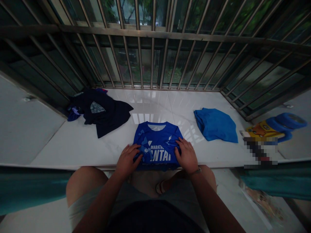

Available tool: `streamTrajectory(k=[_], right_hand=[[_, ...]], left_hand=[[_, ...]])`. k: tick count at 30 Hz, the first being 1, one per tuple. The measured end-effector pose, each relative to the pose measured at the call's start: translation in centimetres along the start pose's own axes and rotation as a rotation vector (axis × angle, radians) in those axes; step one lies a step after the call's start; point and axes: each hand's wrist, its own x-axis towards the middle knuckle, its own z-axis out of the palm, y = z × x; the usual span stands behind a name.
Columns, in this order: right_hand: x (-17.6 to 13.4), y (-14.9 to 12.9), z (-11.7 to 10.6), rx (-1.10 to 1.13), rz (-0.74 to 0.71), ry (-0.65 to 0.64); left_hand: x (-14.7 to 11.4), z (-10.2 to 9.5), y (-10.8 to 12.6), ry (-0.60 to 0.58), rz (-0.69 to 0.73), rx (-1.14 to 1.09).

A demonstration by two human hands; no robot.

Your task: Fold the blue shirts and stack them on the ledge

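Note:
A blue T-shirt (157,142) with white lettering lies on the white ledge in front of me, its neckline facing the window. Its sides look folded in, and the lower end reaches the ledge's front edge. My left hand (128,158) rests on the shirt's left side, fingers stretched out over the cloth. On the opposite side, my right hand (186,154) lies with spread fingers on the shirt's right edge. Neither hand grips the cloth. To the right sits a folded lighter-blue garment (216,125). A loose heap of dark clothes (107,110) is at the left.
Metal window bars (153,35) rise behind the white ledge (162,103). A yellow and blue bottle-like container (269,127) lies at the far right, beside a blurred-out patch. Teal curtains (34,187) hang below the ledge on both sides. My knees are against its front.

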Motion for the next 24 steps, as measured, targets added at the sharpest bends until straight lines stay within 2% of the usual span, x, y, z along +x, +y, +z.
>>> streamTrajectory(k=[24], right_hand=[[-0.03,-0.01,-0.04,0.003,0.002,0.000]], left_hand=[[0.04,0.05,0.03,0.005,-0.007,0.003]])
